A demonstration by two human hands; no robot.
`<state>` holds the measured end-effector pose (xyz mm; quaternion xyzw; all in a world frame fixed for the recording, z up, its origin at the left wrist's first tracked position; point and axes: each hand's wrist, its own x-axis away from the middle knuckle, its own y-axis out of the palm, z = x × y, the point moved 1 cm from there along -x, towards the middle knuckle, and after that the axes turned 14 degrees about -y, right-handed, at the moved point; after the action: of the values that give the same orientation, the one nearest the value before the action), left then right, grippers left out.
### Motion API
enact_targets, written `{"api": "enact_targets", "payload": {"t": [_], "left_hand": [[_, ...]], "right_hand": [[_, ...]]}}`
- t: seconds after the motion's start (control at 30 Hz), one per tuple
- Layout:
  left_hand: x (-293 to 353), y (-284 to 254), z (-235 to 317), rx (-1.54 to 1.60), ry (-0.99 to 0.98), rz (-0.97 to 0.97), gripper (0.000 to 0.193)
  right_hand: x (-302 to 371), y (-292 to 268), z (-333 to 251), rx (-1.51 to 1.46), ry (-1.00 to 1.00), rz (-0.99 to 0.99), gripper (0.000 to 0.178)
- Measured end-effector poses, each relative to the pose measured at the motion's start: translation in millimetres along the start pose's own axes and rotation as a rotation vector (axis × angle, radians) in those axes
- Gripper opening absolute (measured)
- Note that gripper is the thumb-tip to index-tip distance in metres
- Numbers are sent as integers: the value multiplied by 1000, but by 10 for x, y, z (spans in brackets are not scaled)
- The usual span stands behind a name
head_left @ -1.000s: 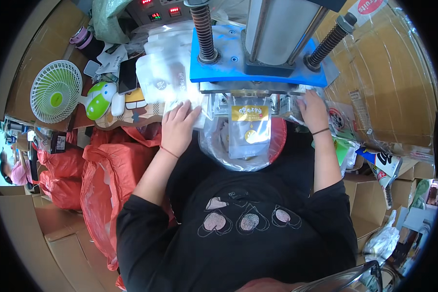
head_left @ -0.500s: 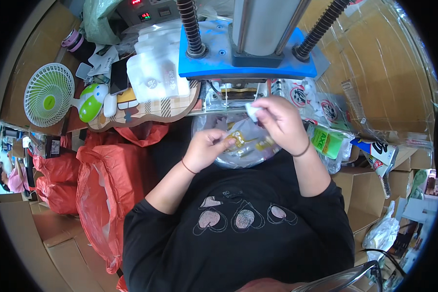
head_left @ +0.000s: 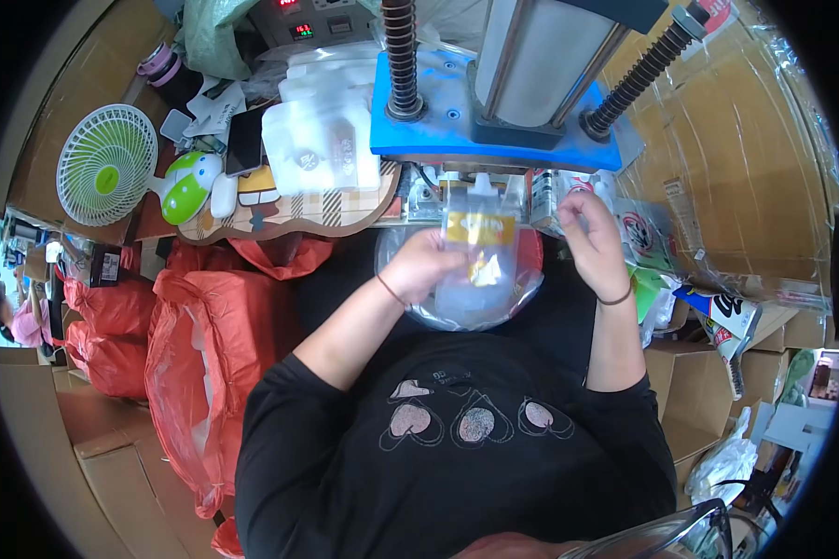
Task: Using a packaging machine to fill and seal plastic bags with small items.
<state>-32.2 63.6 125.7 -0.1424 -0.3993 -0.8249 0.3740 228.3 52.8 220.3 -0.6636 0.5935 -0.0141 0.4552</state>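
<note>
My left hand (head_left: 419, 265) is closed on the left edge of a clear plastic spout pouch (head_left: 480, 270) with a gold printed band. The pouch stands upright, its white spout (head_left: 482, 184) pointing up at the lower edge of the press (head_left: 494, 140). To the right of the pouch, apart from it, my right hand (head_left: 592, 244) is raised with loosely curled fingers; nothing shows in it. Below the pouch is a round basin lined with clear plastic (head_left: 396, 303), its contents partly hidden by the pouch and my left hand.
At the left are a white and green fan (head_left: 107, 177), a phone (head_left: 245, 140) and stacked clear pouches (head_left: 312, 149) on a patterned board (head_left: 289, 210). Red plastic bags (head_left: 205, 345) fill the lower left. Cardboard boxes (head_left: 680, 391) and a green pack (head_left: 648, 282) sit at the right.
The pouch has gone from tilted over the basin to upright under the press. My right hand has moved away from the white piece it held, to the right. The view has shifted slightly.
</note>
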Motion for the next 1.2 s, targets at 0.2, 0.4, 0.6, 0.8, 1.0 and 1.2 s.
{"api": "enact_targets", "payload": {"t": [0.2, 0.4, 0.6, 0.8, 1.0, 1.2], "left_hand": [[37, 14, 231, -11, 127, 153, 42], [322, -820, 508, -684, 800, 1023, 52], [651, -834, 222, -649, 604, 851, 29], [678, -571, 25, -695, 393, 663, 19], [534, -8, 10, -701, 222, 481, 21], [293, 239, -177, -210, 45, 37, 26]], "right_hand": [[188, 123, 23, 36, -77, -52, 27], [216, 3, -89, 45, 112, -318, 29], [170, 257, -150, 38, -15, -5, 24], [4, 506, -307, -98, -81, -184, 21], [-307, 453, -410, -194, -55, -81, 18], [-254, 313, -204, -165, -124, -356, 23]]}}
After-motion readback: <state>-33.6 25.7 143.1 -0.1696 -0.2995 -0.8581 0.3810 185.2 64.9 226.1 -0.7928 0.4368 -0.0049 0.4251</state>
